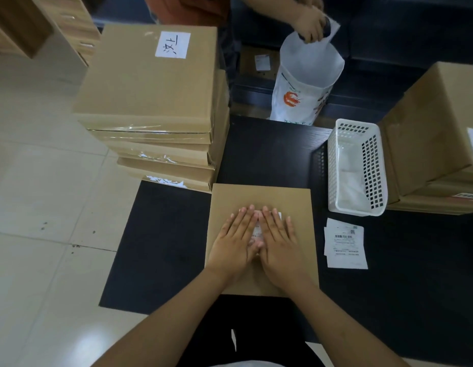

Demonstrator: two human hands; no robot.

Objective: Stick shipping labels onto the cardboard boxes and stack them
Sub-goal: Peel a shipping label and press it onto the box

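A flat cardboard box lies on the black table right in front of me. A white shipping label sits on its top, mostly covered by my hands. My left hand and my right hand lie flat side by side on the label, fingers stretched out and pressing down. A small pile of loose labels rests on the table to the right of the box. A tall stack of flat boxes stands at the table's far left corner, its top box bearing a handwritten label.
A white perforated plastic basket stands right of the box. Larger cardboard boxes are piled at the far right. Across the table another person's hand holds a white bag. Tiled floor lies to the left.
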